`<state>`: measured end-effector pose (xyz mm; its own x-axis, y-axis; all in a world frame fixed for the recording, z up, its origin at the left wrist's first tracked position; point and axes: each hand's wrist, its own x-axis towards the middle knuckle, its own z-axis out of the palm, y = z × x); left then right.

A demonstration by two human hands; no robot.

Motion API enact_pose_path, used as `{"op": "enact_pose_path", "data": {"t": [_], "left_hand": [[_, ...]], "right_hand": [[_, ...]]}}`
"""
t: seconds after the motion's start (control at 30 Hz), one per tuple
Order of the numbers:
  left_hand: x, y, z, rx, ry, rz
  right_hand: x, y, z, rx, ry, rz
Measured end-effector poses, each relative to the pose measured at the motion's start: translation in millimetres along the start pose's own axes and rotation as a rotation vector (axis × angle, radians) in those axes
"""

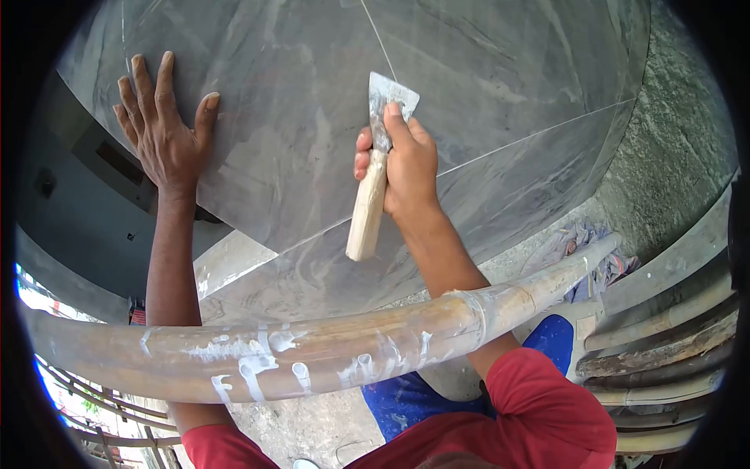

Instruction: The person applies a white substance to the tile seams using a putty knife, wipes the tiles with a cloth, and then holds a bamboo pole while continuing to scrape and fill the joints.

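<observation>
1. One left hand (168, 144) lies furthest left, four fingers and a thumb spread and gripping nothing, palm down on the grey tiles (289, 133).
2. The tiles, at least three of them, stretch behind both hands, with thin pale joints between them.
3. One thick pole (391, 328) crosses low from left to right, in front of both forearms, marked with several white drips.
4. One scraper (376, 170) is in the right hand, in front of the tiles, right of the left hand and well apart from it. Its handle runs between the palm and the curled fingers; the thumb presses on the metal near the blade. Its long axis is steep: blade up and slightly right, handle end down and slightly left, towards the pole. One joint meets the blade's edge in view; whether the blade touches the tile, I cannot tell.
5. One right hand (408, 160) grasps that scraper, fingertips showing left of the handle.
6. Two red sleeves (547, 406) show at the bottom.
7. At least four more poles (664, 383) lie stacked at far right.
</observation>
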<state>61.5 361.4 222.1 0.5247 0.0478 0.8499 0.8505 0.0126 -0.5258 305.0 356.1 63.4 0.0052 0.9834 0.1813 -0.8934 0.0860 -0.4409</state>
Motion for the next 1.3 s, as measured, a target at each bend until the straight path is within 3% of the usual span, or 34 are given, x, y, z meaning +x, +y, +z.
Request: {"op": "enact_pose_path", "data": {"t": [0.13, 0.3, 0.53, 0.67, 0.83, 1.07, 1.2, 1.3], "left_hand": [[1, 0, 3, -0.010, 0.018, -0.008], [0, 0, 4, -0.007, 0.008, -0.005], [1, -2, 6, -0.005, 0.028, -0.009], [0, 1, 4, -0.005, 0.008, -0.010], [1, 1, 4, -0.008, 0.012, -0.009], [1, 1, 3, -0.011, -0.006, -0.021], [1, 1, 4, -0.001, -0.003, -0.022], [0, 0, 4, 0.003, -0.012, -0.017]], "right_hand": [[-25, 20, -24, -0.026, 0.019, 0.133], [2, 1, 8, 0.024, -0.003, 0.016], [-13, 16, -10, 0.038, -0.007, 0.066], [7, -8, 30, 0.134, -0.030, -0.034], [-21, 18, -1, 0.052, 0.055, 0.101], [6, -5, 36, 0.021, -0.071, -0.047], [-12, 10, 24, -0.227, -0.125, 0.016], [6, -5, 47, -0.222, -0.154, -0.043]]}}
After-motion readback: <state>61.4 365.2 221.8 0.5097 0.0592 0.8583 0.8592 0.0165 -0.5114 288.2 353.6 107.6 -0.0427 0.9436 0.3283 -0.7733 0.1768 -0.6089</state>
